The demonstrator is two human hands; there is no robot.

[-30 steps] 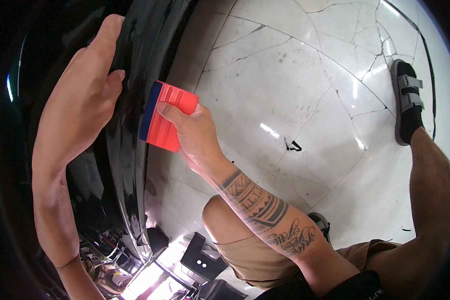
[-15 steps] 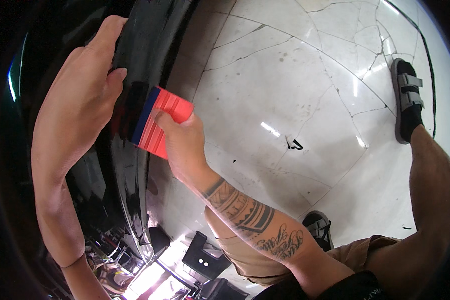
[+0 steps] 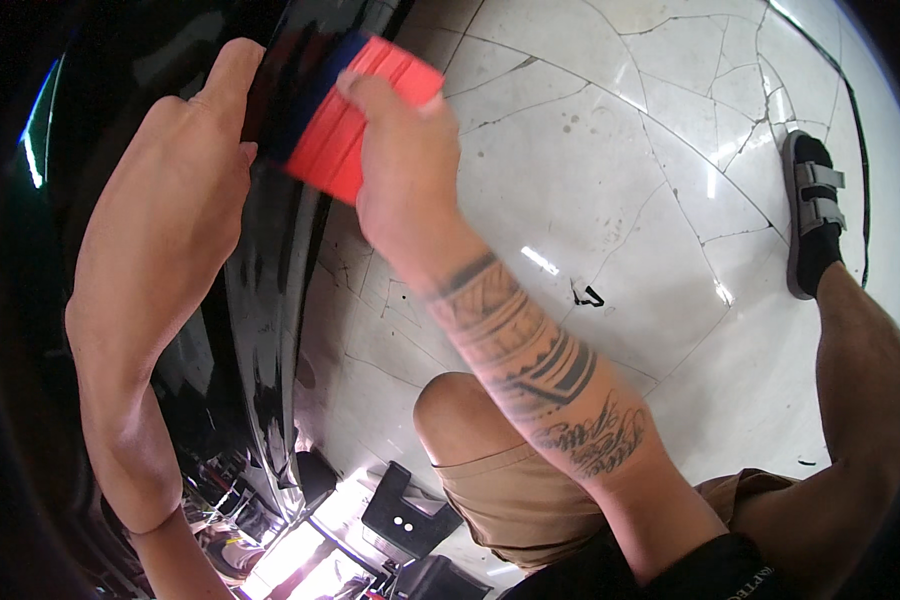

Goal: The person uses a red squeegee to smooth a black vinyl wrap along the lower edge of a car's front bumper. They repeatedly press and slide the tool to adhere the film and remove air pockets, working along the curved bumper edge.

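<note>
My right hand [image 3: 410, 150] grips a red squeegee [image 3: 345, 125] with a dark blue edge strip, thumb lying on its ribbed face. The strip side meets the glossy black curved panel [image 3: 270, 300], which looks like vehicle bodywork; motion blur hides whether it touches. To the left, my left hand [image 3: 175, 190] lies against the dark bodywork near the squeegee. Its index finger is stretched out along the panel and the thumb is apart from it; the other fingers are hidden.
A cracked pale tiled floor [image 3: 590, 130] spreads to the right, with a small black scrap [image 3: 589, 296] on it. My sandalled foot [image 3: 818, 210] is at the far right. A black piece with two white dots [image 3: 400, 510] and bright reflections are at the bottom.
My right hand has moved up and slightly right along the panel with the squeegee. My left hand has shifted only slightly.
</note>
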